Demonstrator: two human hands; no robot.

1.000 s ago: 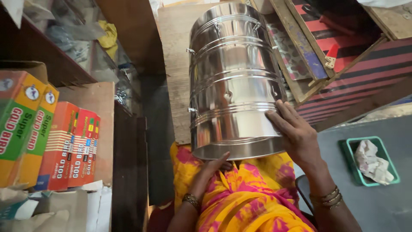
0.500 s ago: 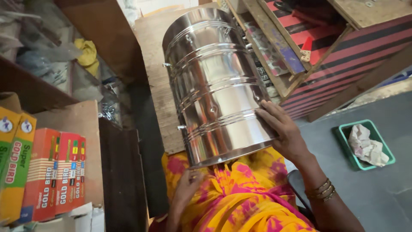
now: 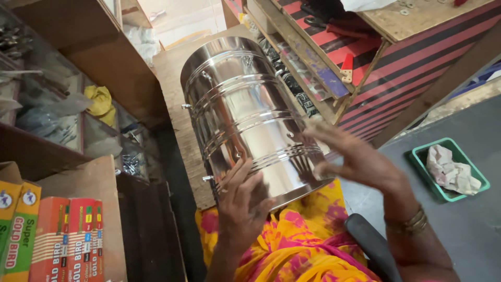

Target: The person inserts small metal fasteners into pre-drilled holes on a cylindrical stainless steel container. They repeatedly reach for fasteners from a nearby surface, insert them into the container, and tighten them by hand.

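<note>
Left hand (image 3: 242, 201) now flat on steel drum (image 3: 245, 115); right hand (image 3: 360, 162) lifted off.

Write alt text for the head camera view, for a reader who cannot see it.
A person's left hand lies flat against a large shiny steel drum resting on their lap, while the right hand, blurred, hovers beside it. A green tray of crumpled paper sits to the right, with colourful boxes to the left.

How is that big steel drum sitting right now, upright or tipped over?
Tipped. The steel drum leans on the person's lap, its ribbed side facing the camera; the left hand presses its lower side, the right hand hovers beside it.
</note>
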